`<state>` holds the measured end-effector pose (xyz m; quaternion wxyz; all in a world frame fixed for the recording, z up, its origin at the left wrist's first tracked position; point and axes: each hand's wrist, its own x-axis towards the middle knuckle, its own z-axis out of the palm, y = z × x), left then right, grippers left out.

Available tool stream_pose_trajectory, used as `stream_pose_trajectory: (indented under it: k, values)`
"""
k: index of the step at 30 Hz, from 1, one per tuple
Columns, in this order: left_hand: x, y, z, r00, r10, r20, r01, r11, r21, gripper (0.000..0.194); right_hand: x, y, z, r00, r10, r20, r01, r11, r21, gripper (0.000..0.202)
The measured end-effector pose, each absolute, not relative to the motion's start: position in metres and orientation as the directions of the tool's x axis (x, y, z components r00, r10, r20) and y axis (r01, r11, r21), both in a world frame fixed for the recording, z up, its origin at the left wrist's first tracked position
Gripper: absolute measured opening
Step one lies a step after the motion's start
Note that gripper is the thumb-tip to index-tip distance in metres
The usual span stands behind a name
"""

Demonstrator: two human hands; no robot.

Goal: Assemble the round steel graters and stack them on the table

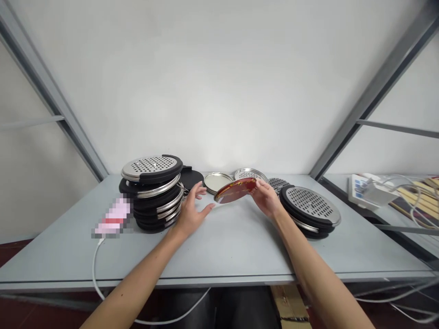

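Observation:
My right hand [265,197] grips the right edge of a thin round disc [236,190] with a dark red face and a gold-patterned rim. The disc is tilted above the middle of the table. My left hand [194,208] is open, fingers spread, just left of the disc and apart from it. Left of that hand stands a tall stack of round metal graters with black rims [154,192]. Beside my right wrist lies a shorter stack of the same graters [311,210].
Behind the disc lie a shallow round metal tray [218,182], a silver-rimmed grater plate [251,174] and a black round piece [192,178]. A blurred pink phone-like item [114,219] with a white cable [95,267] is at the left. A power strip [358,192] sits far right.

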<state>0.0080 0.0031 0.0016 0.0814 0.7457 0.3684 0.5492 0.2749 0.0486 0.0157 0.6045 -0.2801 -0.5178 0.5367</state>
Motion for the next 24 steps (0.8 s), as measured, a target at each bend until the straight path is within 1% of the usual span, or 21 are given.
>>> stream_pose_trajectory:
  k: [1, 2, 3, 5, 7, 8, 10, 12, 15, 19, 21, 24]
  values:
    - [0.009, 0.003, 0.002, 0.170, 0.650, 0.740, 0.441, -0.722, 0.533, 0.066, 0.273, 0.048, 0.014, -0.117, 0.937, 0.329, -0.314, 0.279, -0.908, 0.031]
    - [0.009, 0.002, 0.002, 0.230, 0.654, 0.720, 0.427, -0.733, 0.530, 0.064, 0.270, 0.048, 0.012, -0.123, 0.934, 0.335, -0.265, 0.294, -0.918, 0.032]
    - [0.009, 0.001, 0.002, 0.288, 0.655, 0.699, 0.419, -0.742, 0.523, 0.057, 0.268, 0.048, 0.011, -0.133, 0.931, 0.341, -0.218, 0.308, -0.926, 0.033]
    - [0.010, 0.000, 0.002, 0.370, 0.647, 0.667, 0.420, -0.756, 0.501, 0.038, 0.264, 0.048, 0.009, -0.159, 0.923, 0.350, -0.144, 0.329, -0.933, 0.034]
    - [0.009, -0.001, 0.002, 0.391, 0.636, 0.665, 0.425, -0.766, 0.483, 0.023, 0.262, 0.049, 0.007, -0.168, 0.921, 0.353, -0.107, 0.339, -0.935, 0.034]
    - [0.009, -0.001, 0.002, 0.388, 0.627, 0.675, 0.428, -0.771, 0.471, 0.020, 0.262, 0.049, 0.007, -0.163, 0.921, 0.353, -0.097, 0.341, -0.935, 0.033]
    - [0.008, 0.001, 0.001, 0.390, 0.613, 0.687, 0.445, -0.779, 0.442, 0.019, 0.263, 0.051, 0.005, -0.135, 0.926, 0.353, -0.087, 0.344, -0.935, 0.033]
    - [0.007, 0.002, 0.000, 0.427, 0.598, 0.678, 0.471, -0.787, 0.398, 0.018, 0.264, 0.053, 0.001, -0.093, 0.932, 0.351, -0.054, 0.347, -0.936, 0.032]
    - [0.005, 0.004, -0.001, 0.468, 0.589, 0.659, 0.501, -0.791, 0.351, 0.017, 0.262, 0.055, -0.005, -0.055, 0.936, 0.348, 0.099, 0.352, -0.931, 0.030]
    - [0.004, 0.007, -0.003, 0.486, 0.587, 0.648, 0.538, -0.785, 0.307, 0.017, 0.255, 0.053, -0.012, -0.095, 0.923, 0.373, 0.338, 0.383, -0.860, 0.030]
    - [0.003, 0.007, -0.004, 0.498, 0.582, 0.643, 0.547, -0.786, 0.288, 0.018, 0.252, 0.050, -0.013, -0.119, 0.919, 0.376, 0.396, 0.391, -0.831, 0.029]
    - [0.003, 0.007, -0.003, 0.500, 0.595, 0.629, 0.552, -0.779, 0.298, 0.017, 0.252, 0.049, -0.011, -0.125, 0.910, 0.396, 0.453, 0.407, -0.793, 0.027]
